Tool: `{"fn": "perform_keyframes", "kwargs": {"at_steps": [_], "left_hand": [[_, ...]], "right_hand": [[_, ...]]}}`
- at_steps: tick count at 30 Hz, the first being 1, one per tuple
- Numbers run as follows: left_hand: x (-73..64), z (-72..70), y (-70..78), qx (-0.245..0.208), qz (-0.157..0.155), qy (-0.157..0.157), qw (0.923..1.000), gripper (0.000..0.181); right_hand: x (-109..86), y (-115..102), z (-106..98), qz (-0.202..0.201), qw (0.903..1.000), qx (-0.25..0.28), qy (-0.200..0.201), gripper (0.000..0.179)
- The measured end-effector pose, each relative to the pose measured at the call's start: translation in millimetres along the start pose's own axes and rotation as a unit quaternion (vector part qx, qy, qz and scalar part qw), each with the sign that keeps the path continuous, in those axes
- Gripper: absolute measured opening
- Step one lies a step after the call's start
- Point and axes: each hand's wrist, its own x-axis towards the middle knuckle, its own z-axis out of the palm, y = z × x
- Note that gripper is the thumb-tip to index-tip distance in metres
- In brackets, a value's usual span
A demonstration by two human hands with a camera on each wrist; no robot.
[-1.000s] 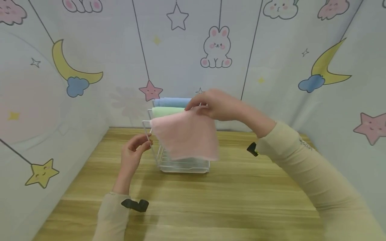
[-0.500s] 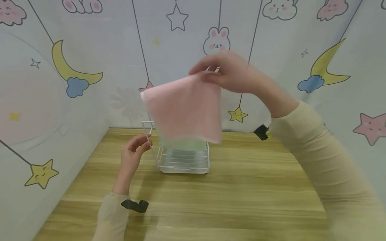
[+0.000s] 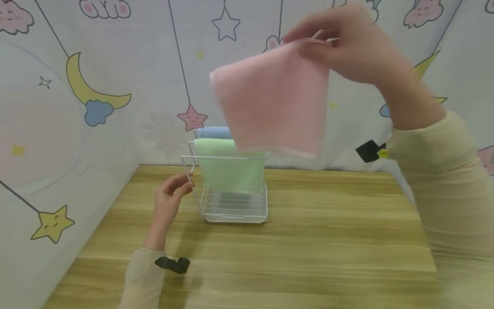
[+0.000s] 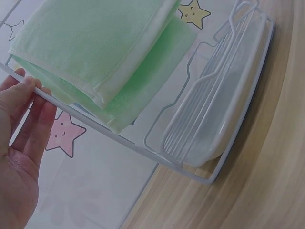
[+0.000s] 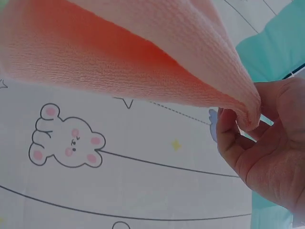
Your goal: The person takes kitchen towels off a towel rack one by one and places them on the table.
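Note:
High on the right in the head view, my right hand pinches a folded pink towel by its upper fold, and the towel hangs down in the air. The right wrist view shows the pink towel with its layers parted, the thumb and fingers at its corner. My left hand grips the left side wire of a white wire towel rack. A green towel hangs over a bar of the rack, and a blue towel hangs behind it, partly hidden by the pink one.
The rack's base holds a wire grid over a white tray. It stands on a wood-grain table. White cloth walls printed with moons, stars and rabbits enclose the table at the back and sides.
My right hand has lifted the pink towel off the rack's front bar and carried it up and to the right. The green towel has come into view. My left hand stays on the rack.

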Motion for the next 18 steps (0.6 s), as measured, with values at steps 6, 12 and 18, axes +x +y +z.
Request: {"fn": "perform_keyframes", "kwargs": {"at_steps": [6, 12, 18], "left_hand": [[0.4, 0.3, -0.7, -0.003, 0.0, 0.009, 1.0, 0.021], [0.7, -0.4, -1.6, -0.001, 0.002, 0.005, 1.0, 0.024], [0.3, -0.7, -0.9, -0.002, 0.0, 0.002, 1.0, 0.026]], "right_hand": [[-21.8, 24.3, -13.1, 0.043, 0.9986, -0.025, 0.015, 0.026], [-46.1, 52.3, -12.3, 0.012, 0.9996, -0.016, 0.022, 0.022], [-71.2, 78.0, 0.1, 0.048, 0.9988, -0.011, -0.008, 0.022]]}}
